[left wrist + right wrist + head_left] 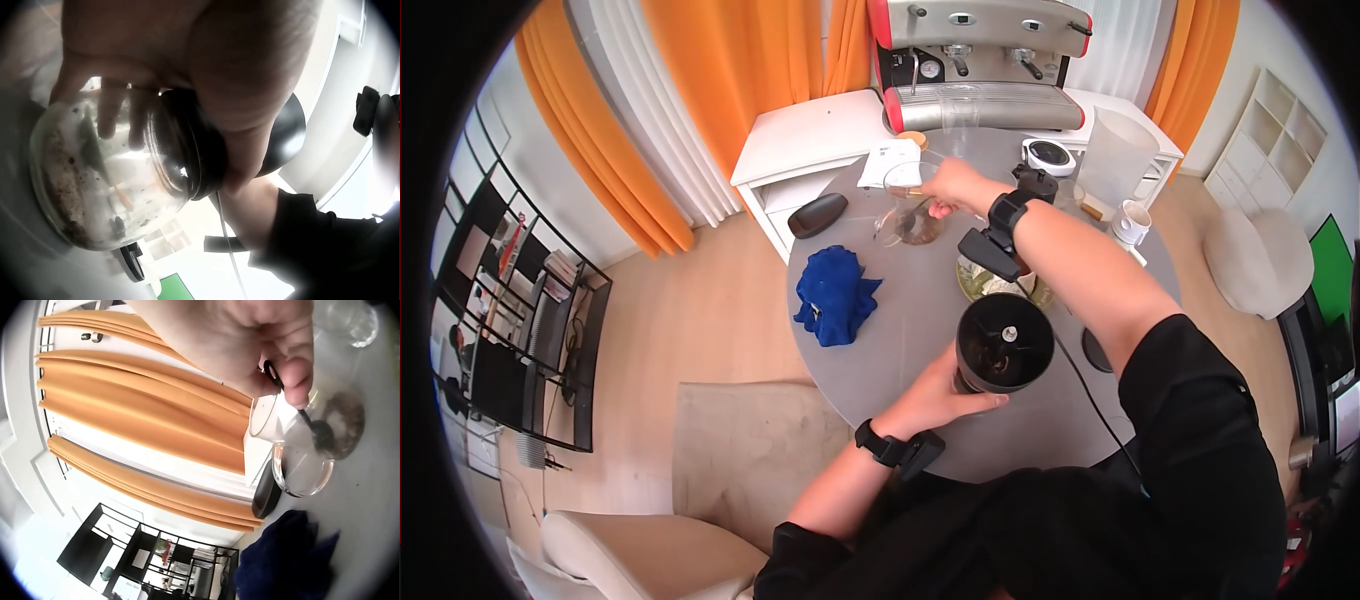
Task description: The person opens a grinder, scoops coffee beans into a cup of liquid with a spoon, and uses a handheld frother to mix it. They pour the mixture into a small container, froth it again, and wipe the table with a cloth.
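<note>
My left hand [935, 392] grips a manual coffee grinder [1005, 345] near the table's front. Its black open hopper faces up, with a metal shaft in the middle and a little brown matter inside. In the left wrist view, the fingers wrap the clear glass jar [69, 181] below the black collar, and brown bits cling inside the jar. Farther out, my right hand [962, 187] pinches the handle of a small black spoon [307, 419]. The spoon's bowl is down in a clear glass mug [329, 470], at brown contents on the bottom.
A crumpled blue cloth [836, 297] and a dark oblong case [817, 215] lie to the left. Beneath my right forearm is a green-patterned plate [972, 282]. A white mug [1132, 222], a scale [1050, 157] and a thin black cable [1090, 385] are rightward. An espresso machine [990, 75] stands behind.
</note>
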Motion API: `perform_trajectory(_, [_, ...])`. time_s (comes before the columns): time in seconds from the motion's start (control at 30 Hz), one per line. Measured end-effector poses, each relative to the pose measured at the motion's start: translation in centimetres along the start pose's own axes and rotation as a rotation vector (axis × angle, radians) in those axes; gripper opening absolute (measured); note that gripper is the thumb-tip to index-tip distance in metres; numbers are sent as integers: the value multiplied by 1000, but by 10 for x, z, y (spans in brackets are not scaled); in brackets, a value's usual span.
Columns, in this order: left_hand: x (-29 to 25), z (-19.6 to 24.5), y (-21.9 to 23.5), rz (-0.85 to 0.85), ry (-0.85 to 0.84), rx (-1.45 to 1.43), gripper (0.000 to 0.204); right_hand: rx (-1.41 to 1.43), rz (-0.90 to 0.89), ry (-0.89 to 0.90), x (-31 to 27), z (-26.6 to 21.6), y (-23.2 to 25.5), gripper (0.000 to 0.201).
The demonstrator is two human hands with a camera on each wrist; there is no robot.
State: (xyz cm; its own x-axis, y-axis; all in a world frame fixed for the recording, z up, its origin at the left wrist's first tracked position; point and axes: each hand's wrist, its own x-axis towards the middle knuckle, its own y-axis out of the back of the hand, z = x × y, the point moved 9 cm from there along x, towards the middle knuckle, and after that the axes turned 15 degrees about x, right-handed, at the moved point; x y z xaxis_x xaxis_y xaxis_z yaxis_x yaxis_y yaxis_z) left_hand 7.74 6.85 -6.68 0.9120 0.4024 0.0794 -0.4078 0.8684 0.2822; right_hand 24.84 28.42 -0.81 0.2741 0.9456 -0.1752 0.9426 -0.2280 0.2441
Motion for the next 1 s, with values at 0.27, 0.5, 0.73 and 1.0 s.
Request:
perform_trajectory(0.27, [-1, 0, -2, -2, 10, -85, 86, -333, -47, 76, -3, -6, 10, 11])
perform_trajectory(0.5, [-2, 2, -2, -2, 22, -72, 81, -660, 155, 520, 3, -31, 11, 13])
perform_trajectory(0.73, [-2, -1, -2, 3, 30, -79, 76, -686, 164, 518, 18, -28, -1, 13])
perform_trajectory(1.0, [-3, 4, 2, 73, -20, -77, 60, -676, 115, 584, 21, -31, -11, 14])
